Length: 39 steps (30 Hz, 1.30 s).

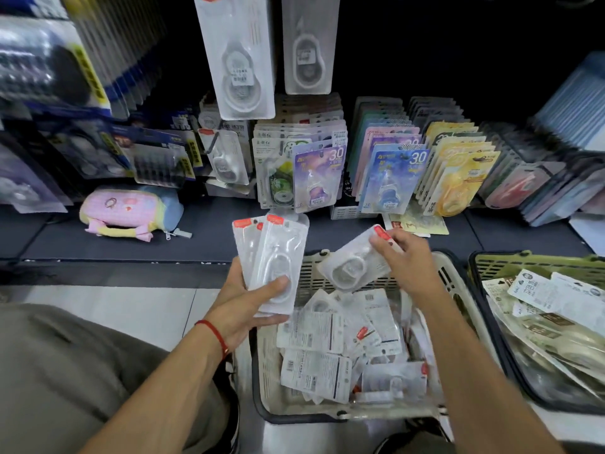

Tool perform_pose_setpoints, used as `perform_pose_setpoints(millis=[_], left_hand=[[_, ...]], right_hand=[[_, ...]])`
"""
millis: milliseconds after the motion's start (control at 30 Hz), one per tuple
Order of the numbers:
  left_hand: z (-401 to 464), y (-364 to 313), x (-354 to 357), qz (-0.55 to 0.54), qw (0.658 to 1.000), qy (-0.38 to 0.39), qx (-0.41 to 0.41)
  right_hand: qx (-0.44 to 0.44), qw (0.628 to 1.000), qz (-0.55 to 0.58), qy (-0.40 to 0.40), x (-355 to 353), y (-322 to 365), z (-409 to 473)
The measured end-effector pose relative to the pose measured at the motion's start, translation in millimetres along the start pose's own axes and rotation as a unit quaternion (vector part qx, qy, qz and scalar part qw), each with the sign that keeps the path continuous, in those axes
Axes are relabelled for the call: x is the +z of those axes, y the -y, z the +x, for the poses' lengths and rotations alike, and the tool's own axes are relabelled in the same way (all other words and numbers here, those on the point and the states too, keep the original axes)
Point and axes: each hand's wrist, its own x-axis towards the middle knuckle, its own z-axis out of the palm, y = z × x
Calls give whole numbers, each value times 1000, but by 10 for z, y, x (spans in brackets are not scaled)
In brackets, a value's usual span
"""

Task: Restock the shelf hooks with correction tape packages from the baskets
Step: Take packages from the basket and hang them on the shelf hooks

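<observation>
Our left hand [253, 301] grips a stack of packages [273, 257]; right-hand fingers [384, 245] pinch another package [355, 263] above the basket [307, 273]. We judge them light, stiff, slippery; best held by the card edges.

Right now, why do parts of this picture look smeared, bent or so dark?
Head view: the wide lens bows the shelf edge and stretches the corners; the packs at far left are blurred; the shelf back is nearly black; the clear packs in the left hand and right hand look washed out.
</observation>
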Motion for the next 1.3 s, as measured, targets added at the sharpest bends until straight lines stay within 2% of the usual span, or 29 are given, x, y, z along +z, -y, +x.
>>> perform_pose_setpoints(millis=[133, 233, 367, 400, 500, 600, 633, 700, 767, 867, 933, 1000, 1100, 1167, 1300], left_hand=[[78, -256, 342, 6, 997, 69, 23], [129, -563, 582, -22, 987, 156, 36], [205, -1074, 816, -2, 974, 215, 69], [233, -1205, 860, 2, 973, 216, 80], [307, -1606, 940, 12, 971, 209, 112], [351, -1950, 943, 12, 967, 209, 146], [356, -2019, 939, 14, 965, 203, 163], [367, -2063, 908, 8, 965, 178, 193], [393, -2037, 852, -6, 964, 159, 215], [411, -2053, 765, -32, 960, 148, 234], [403, -2130, 716, -45, 954, 106, 277], [375, -2219, 640, -7, 933, 10, 360], [334, -2302, 503, 83, 877, -106, 461], [314, -2320, 444, 92, 858, -133, 487], [300, -2345, 422, 73, 849, -141, 503]], right_hand=[[-45, 995, 68, 61, -224, 639, 113], [-83, 993, 6, 89, -230, 1105, 208], [-166, 978, -129, -3, -267, 1649, 383], [-175, 977, -120, -32, -284, 1765, 410], [-166, 982, -1, -87, -350, 2020, 479], [-146, 978, 144, -40, -390, 2077, 432], [-141, 978, 154, -10, -366, 2044, 396], [-139, 984, 100, 39, -252, 1934, 343], [-142, 985, 82, 50, -117, 1847, 362], [-135, 974, 171, 69, -11, 1846, 457], [-137, 967, 204, 69, 12, 1900, 522], [-152, 968, 195, 52, 34, 1954, 589], [-175, 974, 138, 43, 101, 2049, 667], [-180, 976, 118, 30, 159, 2110, 709], [-170, 977, 126, 21, 229, 2200, 767]])
